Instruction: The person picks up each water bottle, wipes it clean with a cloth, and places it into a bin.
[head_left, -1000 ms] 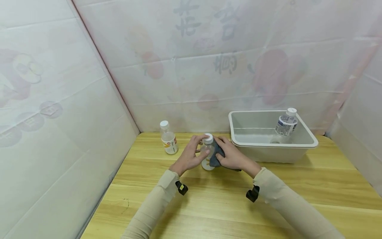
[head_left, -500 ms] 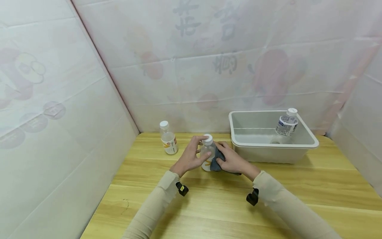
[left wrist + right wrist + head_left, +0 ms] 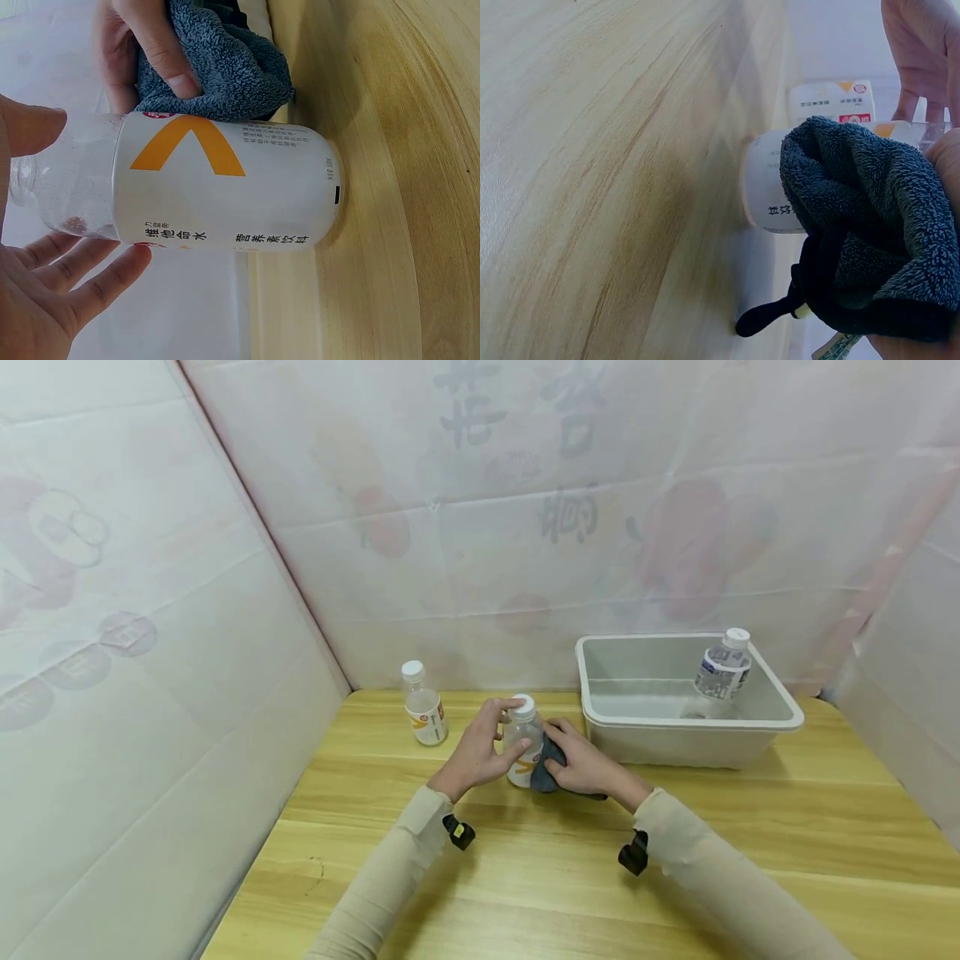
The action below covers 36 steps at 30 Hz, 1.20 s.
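A clear plastic drink bottle with a white cap and a white label with an orange V-like mark point(image 3: 225, 180) stands upright on the wooden table. My left hand point(image 3: 480, 750) grips its upper part, fingers and thumb on either side below the cap. In my right hand point(image 3: 585, 762) is a bunched blue-grey towel point(image 3: 217, 67), pressed against the right side of the bottle, over part of the label. From the right wrist, the towel point(image 3: 862, 210) shows a dark edge and hides much of the bottle.
A similar capped bottle point(image 3: 426, 714) stands to the left, farther back. At the back right is a pale grey plastic bin point(image 3: 667, 745), with another bottle point(image 3: 722, 672) upright in its right end. Printed white sheets point(image 3: 465, 577) wall in the table's back and sides.
My right hand and the towel have slid slightly down the bottle's side. More of the orange mark on the label now shows. My left hand stays at the upper part.
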Available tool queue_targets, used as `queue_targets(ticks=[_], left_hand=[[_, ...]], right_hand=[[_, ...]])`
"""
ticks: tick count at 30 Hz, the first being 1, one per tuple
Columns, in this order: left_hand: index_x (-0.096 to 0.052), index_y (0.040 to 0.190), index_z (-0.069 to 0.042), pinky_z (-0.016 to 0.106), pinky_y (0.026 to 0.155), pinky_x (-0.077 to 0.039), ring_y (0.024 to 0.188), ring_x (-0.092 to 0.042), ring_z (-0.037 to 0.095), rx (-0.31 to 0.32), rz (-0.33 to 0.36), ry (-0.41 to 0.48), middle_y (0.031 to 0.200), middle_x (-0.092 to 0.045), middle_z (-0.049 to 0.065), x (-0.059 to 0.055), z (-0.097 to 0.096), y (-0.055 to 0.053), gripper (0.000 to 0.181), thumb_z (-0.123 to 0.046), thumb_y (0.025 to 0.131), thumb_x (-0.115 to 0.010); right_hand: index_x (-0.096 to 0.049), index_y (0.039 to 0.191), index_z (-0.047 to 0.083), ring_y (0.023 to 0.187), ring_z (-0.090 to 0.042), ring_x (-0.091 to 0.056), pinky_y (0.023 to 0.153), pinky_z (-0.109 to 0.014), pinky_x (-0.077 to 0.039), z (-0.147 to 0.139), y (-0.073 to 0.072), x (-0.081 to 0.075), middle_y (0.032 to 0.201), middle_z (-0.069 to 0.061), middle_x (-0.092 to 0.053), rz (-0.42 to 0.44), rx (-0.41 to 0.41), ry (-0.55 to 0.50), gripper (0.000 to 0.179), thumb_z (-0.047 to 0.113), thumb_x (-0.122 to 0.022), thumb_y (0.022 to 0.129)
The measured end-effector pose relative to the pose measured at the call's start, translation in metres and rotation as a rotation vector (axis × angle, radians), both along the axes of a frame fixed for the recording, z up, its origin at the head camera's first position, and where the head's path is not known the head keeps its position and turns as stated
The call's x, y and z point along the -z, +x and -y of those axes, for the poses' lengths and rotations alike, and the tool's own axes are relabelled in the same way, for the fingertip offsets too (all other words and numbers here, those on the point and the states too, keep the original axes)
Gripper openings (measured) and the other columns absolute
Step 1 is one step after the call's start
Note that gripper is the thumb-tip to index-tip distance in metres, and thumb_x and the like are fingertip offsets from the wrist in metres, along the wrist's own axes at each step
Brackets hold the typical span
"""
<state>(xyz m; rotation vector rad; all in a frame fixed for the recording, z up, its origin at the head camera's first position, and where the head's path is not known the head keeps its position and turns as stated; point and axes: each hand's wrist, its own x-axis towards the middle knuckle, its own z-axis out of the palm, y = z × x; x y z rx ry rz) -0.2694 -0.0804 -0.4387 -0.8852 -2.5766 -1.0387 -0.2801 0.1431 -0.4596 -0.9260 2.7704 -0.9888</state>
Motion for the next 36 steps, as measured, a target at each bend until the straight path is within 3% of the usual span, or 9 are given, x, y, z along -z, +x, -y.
queue_targets(ticks=[4, 9, 13, 20, 26, 30, 36], left_hand=[[-0.037, 0.15, -0.017, 0.035, 0.083, -0.059, 0.112, -0.057, 0.026, 0.003, -0.007, 0.004, 0.13, -0.05, 0.014, 0.0, -0.001, 0.0, 0.058, -0.028, 0.1, -0.064], [-0.036, 0.15, -0.015, 0.047, 0.089, -0.06, 0.119, -0.056, 0.031, 0.022, 0.034, 0.021, 0.134, -0.048, 0.016, 0.001, 0.0, 0.002, 0.057, -0.026, 0.101, -0.063], [-0.036, 0.15, -0.016, 0.048, 0.092, -0.06, 0.124, -0.054, 0.032, 0.027, 0.053, 0.027, 0.139, -0.048, 0.016, 0.0, 0.0, 0.003, 0.056, -0.027, 0.102, -0.062], [-0.034, 0.15, -0.021, 0.05, 0.095, -0.059, 0.119, -0.05, 0.041, 0.035, 0.076, 0.053, 0.127, -0.042, 0.02, 0.001, 0.001, 0.003, 0.056, -0.026, 0.102, -0.061], [-0.035, 0.151, -0.023, 0.057, 0.095, -0.057, 0.118, -0.05, 0.037, 0.027, 0.083, 0.084, 0.124, -0.04, 0.025, 0.001, 0.0, 0.005, 0.058, -0.027, 0.101, -0.063], [-0.035, 0.151, -0.021, 0.058, 0.095, -0.057, 0.122, -0.051, 0.038, 0.023, 0.072, 0.092, 0.123, -0.04, 0.023, 0.002, -0.002, 0.006, 0.059, -0.027, 0.1, -0.064], [-0.035, 0.149, -0.02, 0.052, 0.095, -0.058, 0.113, -0.051, 0.034, 0.012, 0.05, 0.077, 0.122, -0.042, 0.018, 0.002, -0.004, 0.005, 0.057, -0.029, 0.1, -0.063]], right_hand=[[-0.03, 0.155, -0.008, 0.135, -0.047, -0.048, 0.109, -0.062, -0.044, -0.002, -0.001, 0.001, 0.152, -0.03, -0.038, -0.003, -0.016, 0.002, 0.066, 0.006, -0.058, 0.097], [-0.033, 0.153, -0.011, 0.133, -0.049, -0.049, 0.108, -0.062, -0.045, -0.004, -0.001, 0.009, 0.15, -0.033, -0.038, 0.008, -0.045, 0.04, 0.064, 0.006, -0.057, 0.096], [-0.035, 0.151, -0.012, 0.133, -0.05, -0.048, 0.108, -0.062, -0.044, -0.006, -0.002, 0.015, 0.149, -0.034, -0.039, 0.02, -0.051, 0.053, 0.063, 0.005, -0.057, 0.095], [-0.037, 0.149, -0.015, 0.134, -0.051, -0.048, 0.109, -0.062, -0.044, -0.005, -0.004, 0.018, 0.149, -0.035, -0.039, 0.028, -0.07, 0.073, 0.061, 0.002, -0.057, 0.094], [-0.037, 0.151, -0.011, 0.135, -0.049, -0.047, 0.11, -0.063, -0.043, -0.004, -0.001, 0.018, 0.148, -0.033, -0.04, 0.037, -0.042, 0.033, 0.062, 0.003, -0.058, 0.095], [-0.035, 0.153, -0.008, 0.136, -0.047, -0.047, 0.11, -0.062, -0.043, -0.003, 0.002, 0.014, 0.149, -0.03, -0.04, 0.036, -0.025, 0.008, 0.063, 0.006, -0.059, 0.096], [-0.033, 0.154, -0.007, 0.136, -0.05, -0.046, 0.109, -0.065, -0.042, -0.004, 0.008, -0.006, 0.15, -0.033, -0.038, -0.021, -0.007, -0.034, 0.064, 0.007, -0.059, 0.097]])
